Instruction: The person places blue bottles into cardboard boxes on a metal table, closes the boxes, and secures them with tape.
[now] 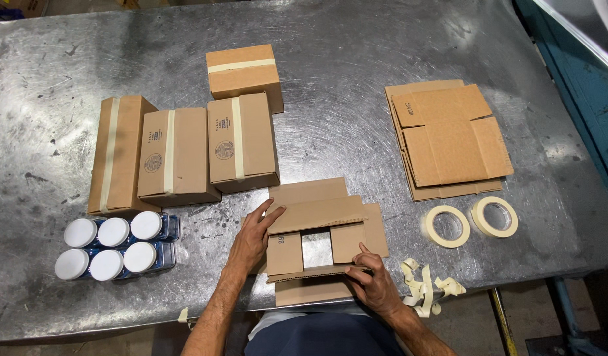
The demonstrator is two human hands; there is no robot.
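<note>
On the steel bench (356, 99) lie four taped cardboard boxes (243, 142): three in a row at about ten o'clock from the hands and one behind them toward twelve. Six white-lidded jars (113, 245) stand in two rows of three at nine o'clock. A stack of flat carton blanks (449, 138) lies at two o'clock, with two tape rolls (472, 222) at three o'clock and a few loose tape strips (426, 285) at the near edge. Directly in front, one open carton (317, 240) sits with its flaps half folded. The left hand (251, 238) rests flat against the left flap, fingers spread. The right hand (376, 280) has its grip pinched on the near flap.
</note>
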